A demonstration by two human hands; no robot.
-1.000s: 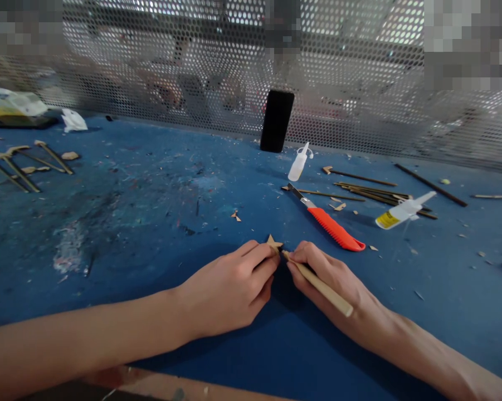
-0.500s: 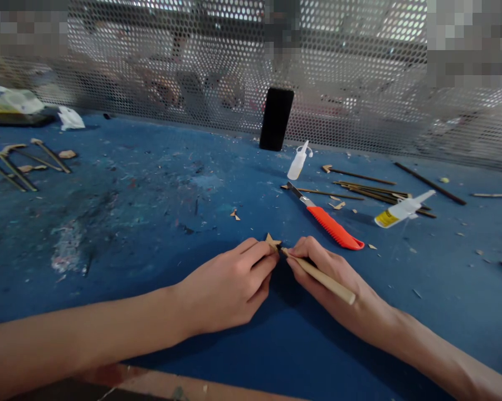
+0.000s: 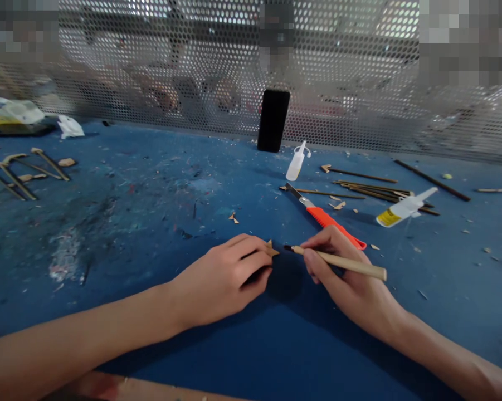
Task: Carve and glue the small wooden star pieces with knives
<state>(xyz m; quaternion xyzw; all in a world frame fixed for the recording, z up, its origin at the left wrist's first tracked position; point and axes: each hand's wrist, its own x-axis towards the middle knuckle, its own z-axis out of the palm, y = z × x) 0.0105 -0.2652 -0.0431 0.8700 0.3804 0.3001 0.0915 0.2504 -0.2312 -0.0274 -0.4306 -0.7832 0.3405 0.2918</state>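
My left hand [image 3: 223, 281] is closed, pinching a small pale wooden piece with pointed corners [image 3: 272, 250] down at the blue tabletop. Fingers cover most of that piece. In my right hand [image 3: 361, 295] is a slim tool with a round pale wooden handle [image 3: 351, 264] and a short dark tip, gripped like a pen. Its tip points left, a small gap away from the wooden piece. Just behind my right hand lies a utility knife [image 3: 328, 219] with an orange handle, its blade toward the back left.
A black phone [image 3: 273, 120] leans against the perforated metal screen [image 3: 217, 83]. Two glue bottles [image 3: 295, 165] are on the right half, one standing, one lying [image 3: 403, 210]. Thin dark sticks [image 3: 376, 191] and wood chips lie around them. More sticks [image 3: 19, 181] lie at left.
My right hand has drawn back to the right with the tool, whose dark tip now shows apart from the wooden piece. My left hand stays nearly in place, still pinching the piece.
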